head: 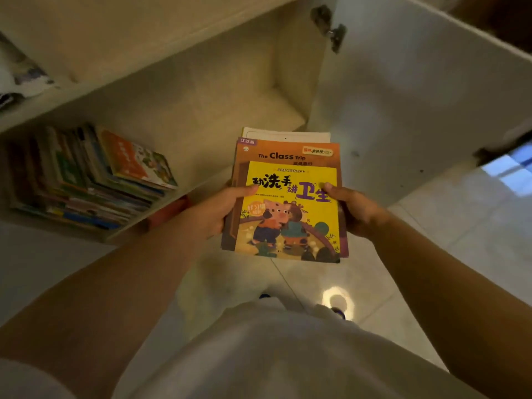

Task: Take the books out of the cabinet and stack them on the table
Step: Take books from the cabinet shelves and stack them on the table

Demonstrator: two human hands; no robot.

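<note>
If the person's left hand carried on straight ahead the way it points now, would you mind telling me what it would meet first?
The left hand, gripping the books, points toward the open cabinet. Its path looks free up to the bare shelf and back wall, though depth is unclear. The pile of books lies off to its left.

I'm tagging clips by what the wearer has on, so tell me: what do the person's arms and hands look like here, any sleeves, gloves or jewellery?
Both forearms are bare up to the frame edge; no sleeves show. The left hand and right hand wear no gloves, and no rings, watch or bracelets are visible. The only clothing in view is a loose white garment over the body.
</note>
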